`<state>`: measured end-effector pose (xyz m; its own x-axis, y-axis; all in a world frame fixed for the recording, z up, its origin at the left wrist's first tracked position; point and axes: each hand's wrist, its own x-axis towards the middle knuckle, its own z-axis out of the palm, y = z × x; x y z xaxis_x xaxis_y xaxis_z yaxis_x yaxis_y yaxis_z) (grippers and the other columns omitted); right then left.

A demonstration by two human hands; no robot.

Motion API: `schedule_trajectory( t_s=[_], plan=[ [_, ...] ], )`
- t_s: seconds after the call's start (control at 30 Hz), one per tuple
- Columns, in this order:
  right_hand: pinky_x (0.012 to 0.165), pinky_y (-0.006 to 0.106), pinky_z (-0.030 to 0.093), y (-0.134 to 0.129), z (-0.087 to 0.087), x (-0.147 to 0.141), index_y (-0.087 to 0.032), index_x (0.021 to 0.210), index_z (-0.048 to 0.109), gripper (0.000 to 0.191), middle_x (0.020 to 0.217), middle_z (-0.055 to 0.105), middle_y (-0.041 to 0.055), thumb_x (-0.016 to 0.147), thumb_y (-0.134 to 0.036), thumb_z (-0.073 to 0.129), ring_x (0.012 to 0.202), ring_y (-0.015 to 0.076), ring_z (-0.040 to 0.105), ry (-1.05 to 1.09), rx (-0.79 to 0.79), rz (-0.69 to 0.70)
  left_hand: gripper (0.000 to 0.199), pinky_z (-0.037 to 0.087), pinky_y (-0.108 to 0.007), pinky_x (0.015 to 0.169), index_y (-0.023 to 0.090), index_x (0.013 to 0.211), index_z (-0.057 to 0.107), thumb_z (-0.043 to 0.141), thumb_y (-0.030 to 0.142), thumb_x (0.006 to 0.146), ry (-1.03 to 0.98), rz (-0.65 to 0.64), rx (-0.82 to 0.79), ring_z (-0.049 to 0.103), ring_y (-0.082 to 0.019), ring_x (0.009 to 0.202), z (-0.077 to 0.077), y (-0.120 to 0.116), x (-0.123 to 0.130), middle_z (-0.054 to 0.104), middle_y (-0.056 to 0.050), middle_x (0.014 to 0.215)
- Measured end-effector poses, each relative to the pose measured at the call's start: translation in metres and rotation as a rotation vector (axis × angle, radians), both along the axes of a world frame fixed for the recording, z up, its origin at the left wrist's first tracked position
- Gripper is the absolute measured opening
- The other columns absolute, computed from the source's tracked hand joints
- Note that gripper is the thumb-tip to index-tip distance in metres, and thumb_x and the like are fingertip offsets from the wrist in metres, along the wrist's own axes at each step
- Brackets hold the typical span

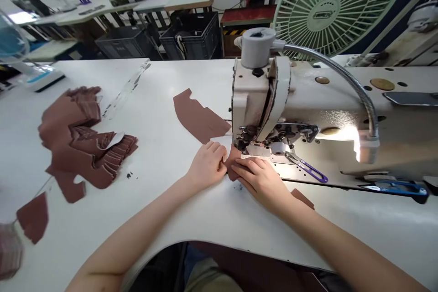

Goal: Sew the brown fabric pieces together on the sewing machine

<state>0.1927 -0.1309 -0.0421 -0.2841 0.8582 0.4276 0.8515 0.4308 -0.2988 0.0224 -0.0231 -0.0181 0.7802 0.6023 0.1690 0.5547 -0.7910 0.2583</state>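
A small brown leather-like piece (234,154) lies at the needle end of the sewing machine (253,100), partly under the presser foot. My left hand (208,164) has its fingers curled in and grips the left edge of this piece. Stretched flat over its near part is my right hand (262,178), fingers pressing it to the table. Behind my left hand lies a larger brown cut piece (198,116); whether the two are joined is hidden. Another brown piece (303,198) shows partly beneath my right forearm.
On the left are a heap of brown cut pieces (75,137) and a single brown piece (34,216). Purple thread snips (313,171) and blue-handled snips (398,188) rest by the machine. A green fan (323,13) stands behind; grey crates (191,32) sit beyond the table.
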Motion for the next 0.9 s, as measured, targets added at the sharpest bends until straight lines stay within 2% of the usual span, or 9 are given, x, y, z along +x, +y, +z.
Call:
schedule_trajectory(
  t_s=[0.13, 0.23, 0.33, 0.43, 0.53, 0.73, 0.9],
  plan=[
    [0.083, 0.035, 0.047, 0.001, 0.001, 0.000, -0.016, 0.118, 0.061, 0.028, 0.118, 0.065, 0.0079, 0.098, -0.021, 0.042, 0.102, 0.0197, 0.057, 0.016, 0.002, 0.006, 0.016, 0.044, -0.029, 0.067, 0.019, 0.076, 0.047, 0.046, 0.004, 0.072, -0.149, -0.088, -0.084, 0.049, -0.018, 0.074, -0.013, -0.002, -0.003, 0.054, -0.002, 0.074],
    [0.082, 0.035, 0.045, 0.002, 0.002, -0.001, -0.015, 0.116, 0.062, 0.028, 0.116, 0.066, 0.0069, 0.098, -0.020, 0.041, 0.101, 0.0192, 0.058, 0.017, 0.013, -0.006, 0.023, 0.048, -0.032, 0.074, 0.018, 0.095, 0.055, 0.049, 0.008, 0.076, -0.163, -0.082, -0.066, 0.051, -0.020, 0.086, -0.016, 0.000, -0.002, 0.058, -0.006, 0.094],
    [0.082, 0.036, 0.044, 0.002, 0.002, -0.001, -0.015, 0.114, 0.063, 0.027, 0.115, 0.067, 0.0062, 0.098, -0.021, 0.042, 0.098, 0.0192, 0.058, -0.003, 0.025, -0.025, 0.027, 0.048, -0.035, 0.083, 0.018, 0.105, 0.058, 0.044, 0.008, 0.083, -0.180, -0.159, 0.012, 0.053, -0.021, 0.094, -0.012, -0.001, -0.003, 0.060, -0.008, 0.109],
    [0.082, 0.037, 0.043, 0.001, 0.001, -0.001, -0.016, 0.113, 0.063, 0.025, 0.113, 0.068, 0.0053, 0.098, -0.020, 0.044, 0.096, 0.0192, 0.057, -0.044, 0.037, -0.040, 0.028, 0.048, -0.034, 0.082, 0.017, 0.106, 0.059, 0.042, 0.007, 0.086, -0.165, -0.235, 0.060, 0.055, -0.020, 0.092, -0.004, -0.008, -0.003, 0.065, -0.006, 0.106],
    [0.078, 0.035, 0.045, 0.001, 0.000, -0.001, -0.013, 0.113, 0.063, 0.025, 0.112, 0.068, 0.0068, 0.096, -0.015, 0.044, 0.094, 0.0197, 0.056, -0.093, 0.071, -0.026, 0.026, 0.049, -0.036, 0.080, 0.017, 0.105, 0.059, 0.043, 0.010, 0.086, -0.115, -0.232, 0.073, 0.058, -0.021, 0.092, 0.000, -0.013, -0.002, 0.067, -0.006, 0.101],
    [0.079, 0.034, 0.048, -0.001, -0.006, 0.002, -0.012, 0.116, 0.062, 0.029, 0.115, 0.067, 0.0070, 0.095, -0.010, 0.041, 0.100, 0.0205, 0.056, -0.113, 0.082, 0.012, 0.034, 0.050, -0.037, 0.088, 0.015, 0.116, 0.055, 0.042, 0.006, 0.086, -0.136, -0.275, 0.136, 0.058, -0.022, 0.105, -0.012, -0.008, -0.001, 0.065, -0.009, 0.109],
    [0.079, 0.034, 0.050, 0.000, -0.007, 0.002, -0.010, 0.114, 0.063, 0.026, 0.111, 0.068, 0.0072, 0.096, -0.013, 0.044, 0.099, 0.0193, 0.058, -0.073, 0.087, 0.007, 0.033, 0.050, -0.037, 0.089, 0.016, 0.116, 0.055, 0.041, 0.007, 0.087, -0.123, -0.281, 0.178, 0.058, -0.022, 0.107, -0.017, -0.007, -0.001, 0.066, -0.009, 0.110]
  ],
)
